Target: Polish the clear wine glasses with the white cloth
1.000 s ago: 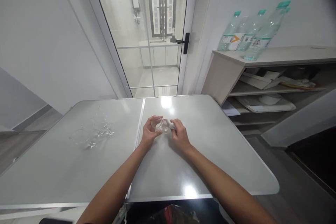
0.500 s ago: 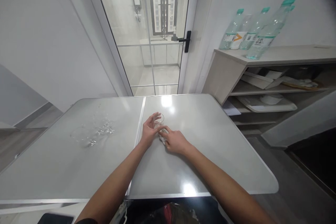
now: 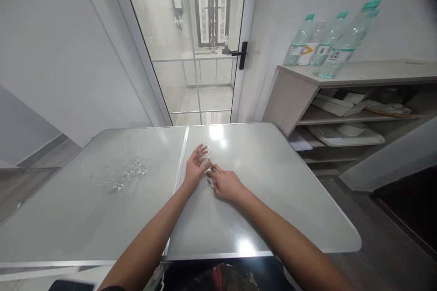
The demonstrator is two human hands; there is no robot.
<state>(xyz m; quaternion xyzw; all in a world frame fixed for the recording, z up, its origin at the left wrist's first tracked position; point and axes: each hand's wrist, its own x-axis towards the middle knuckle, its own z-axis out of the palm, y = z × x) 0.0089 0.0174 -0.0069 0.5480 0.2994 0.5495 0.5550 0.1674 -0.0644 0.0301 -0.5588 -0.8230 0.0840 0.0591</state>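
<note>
Near the middle of the table, my left hand [image 3: 194, 170] is closed around a clear drinking glass [image 3: 205, 150], whose round rim shows above the fingers. The lower part of the glass is hidden by both hands. My right hand [image 3: 228, 183] is right beside it, fingers bent and pinching a small crumpled white cloth or tissue [image 3: 210, 182] against the glass's lower part. Part of that white piece hangs below the right fingers, close to the tabletop.
Several clear glass pieces [image 3: 133, 169] are on the left half of the white table [image 3: 273, 209]; their outlines are faint. Plastic bottles [image 3: 337, 54] stand on a shelf unit [image 3: 297, 95] at the right. A glass door [image 3: 198, 77] lies beyond the table, and a dark phone-like object [image 3: 71, 285] is at bottom left.
The right fingers have drawn slightly down and away from the left thumb. The glass has barely moved, and the left hand keeps its hold.
</note>
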